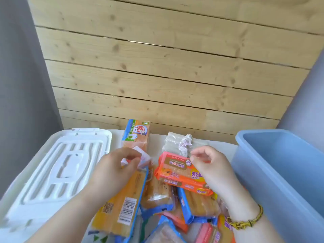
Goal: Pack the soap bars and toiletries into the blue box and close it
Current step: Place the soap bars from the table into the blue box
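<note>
The packing is only just getting going. The blue box (280, 172) is sitting open at the right edge of the table (219, 144), and what shows of its inside looks bare, though its floor is partly out of view. Its white lid (57, 165) is lying flat on the left side, well apart from it.

Between lid and box, a heap of wrapped soap bars is waiting. The left hand (114, 170) is pinching a small white packet (142, 157) between thumb and fingertips, right above the long yellow soap pack (121, 202) that is lying under the wrist. The right hand (208, 163) is hovering over the orange soap pack (178, 174) with its fingers curled toward the thumb; it may be nipping the edge of the wrapper, but the blur makes that hard to tell. Farther back, another yellow soap bar (135, 135) is standing on end, and a clear wrapped bundle (180, 142) is lying beside it.

The step in hand seems to be picking the first items out of the heap. The next move calls for a firm hold on a pack, then carrying it rightward over the near wall of the box and laying it flat, so that the rest can be stacked neatly and the lid can shut later.
</note>
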